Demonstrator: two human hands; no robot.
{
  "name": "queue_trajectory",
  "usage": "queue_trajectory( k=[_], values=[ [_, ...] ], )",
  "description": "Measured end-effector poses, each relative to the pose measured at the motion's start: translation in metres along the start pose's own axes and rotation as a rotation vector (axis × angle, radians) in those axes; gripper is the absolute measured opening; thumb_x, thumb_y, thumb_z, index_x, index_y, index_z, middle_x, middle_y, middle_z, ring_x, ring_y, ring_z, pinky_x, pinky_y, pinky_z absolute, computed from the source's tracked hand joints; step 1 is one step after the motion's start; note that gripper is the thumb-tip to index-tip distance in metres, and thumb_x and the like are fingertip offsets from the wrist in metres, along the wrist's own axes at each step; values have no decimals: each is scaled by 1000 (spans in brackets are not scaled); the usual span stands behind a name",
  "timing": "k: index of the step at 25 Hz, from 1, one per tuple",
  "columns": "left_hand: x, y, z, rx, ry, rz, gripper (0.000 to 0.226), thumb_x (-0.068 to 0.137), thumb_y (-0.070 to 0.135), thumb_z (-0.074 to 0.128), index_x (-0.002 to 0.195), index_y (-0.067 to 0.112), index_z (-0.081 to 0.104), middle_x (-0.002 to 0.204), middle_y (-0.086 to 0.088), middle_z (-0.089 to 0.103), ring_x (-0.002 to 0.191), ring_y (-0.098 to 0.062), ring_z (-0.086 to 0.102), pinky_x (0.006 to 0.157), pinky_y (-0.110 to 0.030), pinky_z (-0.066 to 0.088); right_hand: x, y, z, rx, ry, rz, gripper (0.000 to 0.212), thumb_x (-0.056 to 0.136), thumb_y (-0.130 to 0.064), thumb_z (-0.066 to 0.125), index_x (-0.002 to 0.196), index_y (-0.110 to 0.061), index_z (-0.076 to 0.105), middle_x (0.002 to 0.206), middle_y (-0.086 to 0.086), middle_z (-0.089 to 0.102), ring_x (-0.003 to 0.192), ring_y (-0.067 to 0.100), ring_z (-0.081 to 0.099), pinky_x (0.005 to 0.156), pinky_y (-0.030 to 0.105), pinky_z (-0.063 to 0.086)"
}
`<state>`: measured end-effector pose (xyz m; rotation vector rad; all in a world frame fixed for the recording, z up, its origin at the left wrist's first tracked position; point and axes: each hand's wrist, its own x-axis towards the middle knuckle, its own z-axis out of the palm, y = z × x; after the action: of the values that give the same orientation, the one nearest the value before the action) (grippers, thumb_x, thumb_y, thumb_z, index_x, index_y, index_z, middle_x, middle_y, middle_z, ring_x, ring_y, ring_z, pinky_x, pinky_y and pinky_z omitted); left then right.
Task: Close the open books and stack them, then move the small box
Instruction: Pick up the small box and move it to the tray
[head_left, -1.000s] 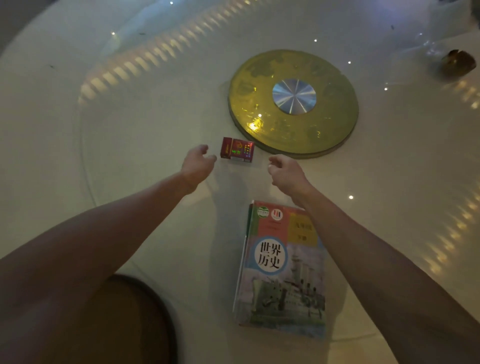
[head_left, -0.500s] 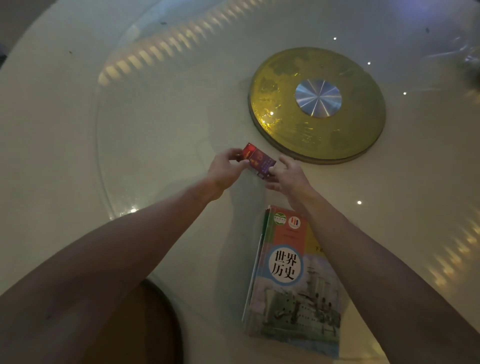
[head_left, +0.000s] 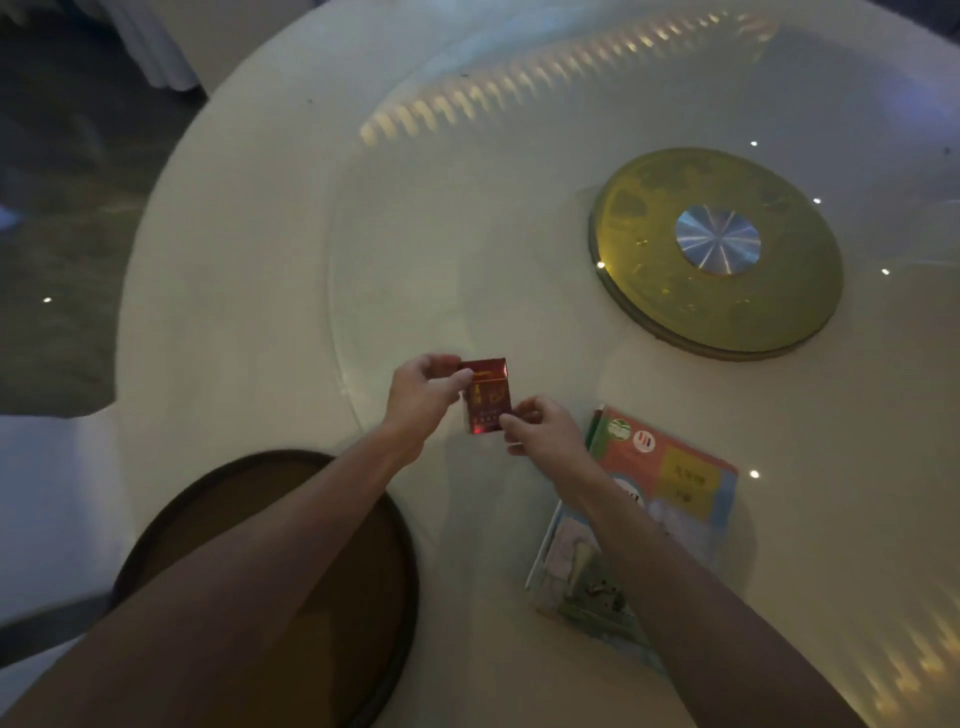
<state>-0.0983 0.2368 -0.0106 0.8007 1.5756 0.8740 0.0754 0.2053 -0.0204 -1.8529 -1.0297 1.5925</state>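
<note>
One small red box is pinched between the left hand and right hand, just left of the closed books. How many books lie stacked is unclear.

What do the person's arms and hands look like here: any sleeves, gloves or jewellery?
Both arms are bare right to the bottom edge of the picture, with no sleeve showing. The left hand and right hand wear no gloves. No watch, bracelet or ring shows, though the light is dim and the picture soft.
</note>
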Motion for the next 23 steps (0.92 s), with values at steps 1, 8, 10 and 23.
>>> queue_trajectory(
  k=[1,8,10,23],
  values=[
    [-12,-5,-16,-6,8,-4,30,90,10,73,119,3,67,111,-13,72,104,-26,71,88,-36,60,-10,2,13,-4,-29,1,19,95,-9,68,108,1,59,96,19,68,78,24,67,78,41,60],
    [-81,-58,-112,38,121,19,24,93,13,70,116,7,74,103,-7,76,88,-14,73,68,-15,58,-81,19,115,-81,-228,39,5,96,-9,65,96,-8,60,85,14,71,64,21,67,66,36,59],
    [-90,-76,-134,146,138,42,19,93,14,70,110,12,77,96,1,76,87,-10,71,65,-11,54,-97,26,141,-84,-279,86,3,97,-10,62,99,-7,63,87,14,73,67,21,69,68,35,60],
    [-100,-126,-166,576,9,77,41,96,15,64,137,15,60,136,-3,64,128,-17,57,105,-37,51,-121,55,187,-73,-377,266,21,102,-22,56,122,-19,63,113,1,71,100,16,74,94,38,60]
  ],
)
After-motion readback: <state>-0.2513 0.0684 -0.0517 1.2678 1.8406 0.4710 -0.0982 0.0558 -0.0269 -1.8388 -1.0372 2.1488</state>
